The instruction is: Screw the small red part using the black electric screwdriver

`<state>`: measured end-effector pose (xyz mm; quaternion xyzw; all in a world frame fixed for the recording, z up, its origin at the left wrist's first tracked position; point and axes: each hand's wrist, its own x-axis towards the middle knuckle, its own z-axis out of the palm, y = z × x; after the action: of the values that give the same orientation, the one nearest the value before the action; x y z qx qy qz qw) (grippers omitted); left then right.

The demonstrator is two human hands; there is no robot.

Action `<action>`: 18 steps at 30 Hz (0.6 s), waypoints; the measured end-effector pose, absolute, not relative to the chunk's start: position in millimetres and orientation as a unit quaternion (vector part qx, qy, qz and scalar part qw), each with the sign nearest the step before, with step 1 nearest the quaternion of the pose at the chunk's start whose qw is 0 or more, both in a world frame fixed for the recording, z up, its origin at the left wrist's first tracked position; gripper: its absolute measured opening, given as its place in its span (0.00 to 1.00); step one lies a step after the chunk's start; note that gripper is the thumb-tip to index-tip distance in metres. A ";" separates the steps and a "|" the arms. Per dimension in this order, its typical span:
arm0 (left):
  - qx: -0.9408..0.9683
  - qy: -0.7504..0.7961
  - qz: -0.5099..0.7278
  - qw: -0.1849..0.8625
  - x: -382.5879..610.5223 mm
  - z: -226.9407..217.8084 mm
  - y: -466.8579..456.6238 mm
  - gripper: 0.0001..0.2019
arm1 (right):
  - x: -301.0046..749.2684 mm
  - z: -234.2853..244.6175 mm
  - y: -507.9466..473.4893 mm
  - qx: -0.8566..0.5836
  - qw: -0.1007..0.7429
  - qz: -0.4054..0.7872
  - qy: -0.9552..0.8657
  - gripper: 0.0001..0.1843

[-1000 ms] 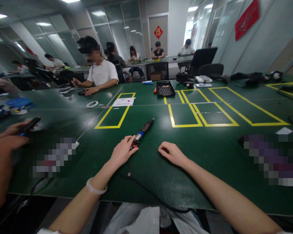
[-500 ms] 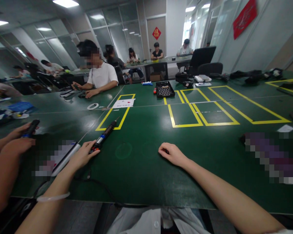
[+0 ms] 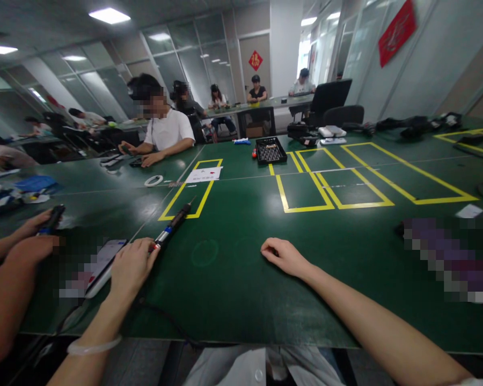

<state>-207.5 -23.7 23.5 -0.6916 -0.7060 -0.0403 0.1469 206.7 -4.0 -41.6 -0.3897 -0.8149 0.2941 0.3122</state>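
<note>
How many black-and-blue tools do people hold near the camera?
2. The first tool is in the wearer's left hand; the second tool is in a co-worker's hands, farther left. More may be hidden.

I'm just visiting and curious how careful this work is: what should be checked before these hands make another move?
1. Left hand holding the electric screwdriver: ok, the fingers close around its rear end.
2. Screwdriver tip pointing away from the wearer: ok, it points toward the far side of the table.
3. Right hand free: cannot tell, it rests curled and its palm is hidden.
4. Room beside the left hand: not ok, a phone-like device lies right next to it.
5. Black tray close by: not ok, it sits well beyond both hands.
</note>
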 end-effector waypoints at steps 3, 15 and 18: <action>-0.685 -0.712 -0.135 0.079 -171.2 32.0 -25.3 0.19 | 205.8 -41.2 -3.8 -0.393 0.313 0.299 -0.811 0.05; -0.728 -0.444 -0.274 -0.445 10.2 18.8 0.3 0.19 | 209.7 -38.7 -5.2 -0.373 0.366 0.369 -0.769 0.11; -0.715 -0.426 -0.278 -0.480 17.1 6.2 0.8 0.22 | 208.2 -38.3 -6.3 -0.356 0.380 0.378 -0.766 0.14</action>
<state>17.1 0.8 6.2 -0.7147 -0.4258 -0.2780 -0.4803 208.2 -6.3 -38.3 -0.3564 -0.7656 0.3775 0.3798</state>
